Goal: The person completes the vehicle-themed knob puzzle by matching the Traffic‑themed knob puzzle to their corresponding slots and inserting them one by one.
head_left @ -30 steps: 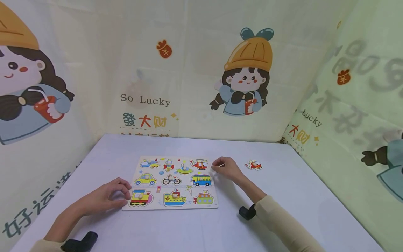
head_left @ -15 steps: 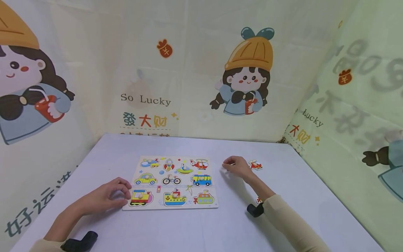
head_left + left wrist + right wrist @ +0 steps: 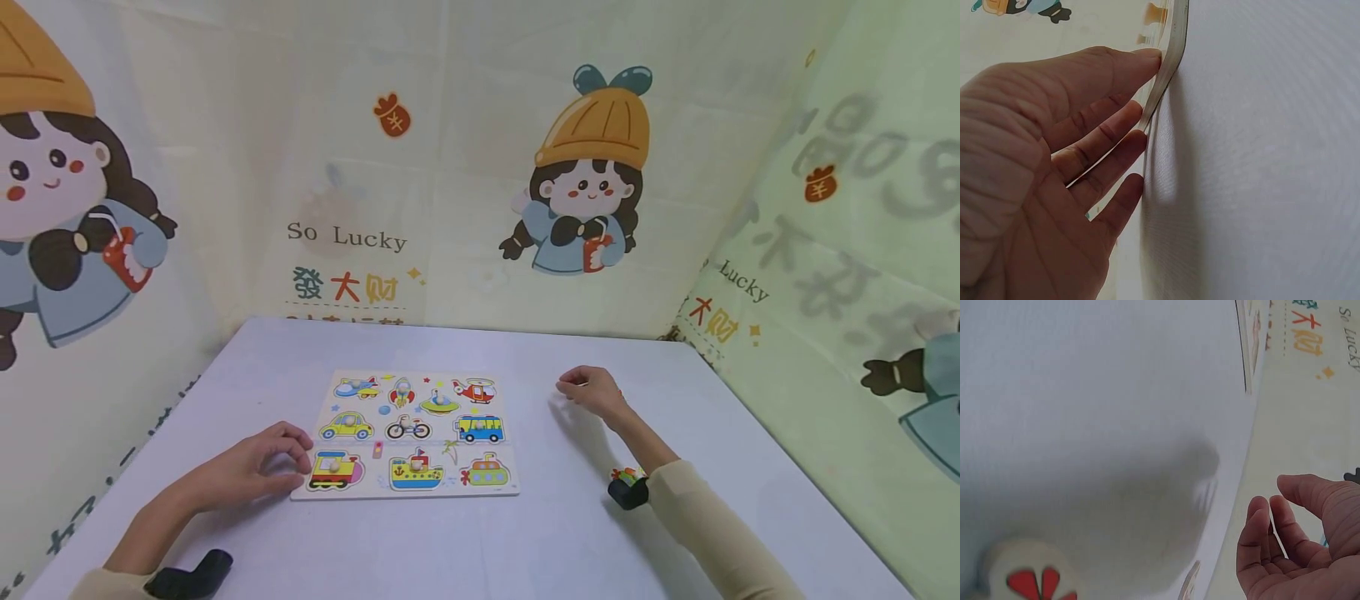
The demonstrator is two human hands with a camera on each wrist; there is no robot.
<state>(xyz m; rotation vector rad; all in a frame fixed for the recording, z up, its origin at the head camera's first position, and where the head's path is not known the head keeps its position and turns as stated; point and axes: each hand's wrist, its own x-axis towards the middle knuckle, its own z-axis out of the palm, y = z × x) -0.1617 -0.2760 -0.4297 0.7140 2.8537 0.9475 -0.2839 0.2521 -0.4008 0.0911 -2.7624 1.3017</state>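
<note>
A wooden puzzle board (image 3: 444, 442) with vehicle pictures lies flat on the table. My left hand (image 3: 251, 468) is at its left edge; in the left wrist view the thumb and fingertips rest along the board's edge (image 3: 1175, 44), loosely spread. My right hand (image 3: 592, 392) hovers to the right of the board with nothing held, thumb and fingers loosely bent and apart in the right wrist view. A loose submarine piece (image 3: 630, 475) lies behind the right wrist camera, partly hidden; its red propeller (image 3: 1038, 584) shows in the right wrist view. The loose helicopter piece is mostly hidden by the right hand.
Black wrist cameras sit under the left wrist (image 3: 191, 575) and the right wrist. A white cloth covers the table (image 3: 420, 550). Printed curtains (image 3: 465, 183) with cartoon figures close off the back and both sides.
My right hand has moved right, away from the board's right edge, covering the loose helicopter piece. The submarine piece has come into view beside the right wrist. The left hand stays put.
</note>
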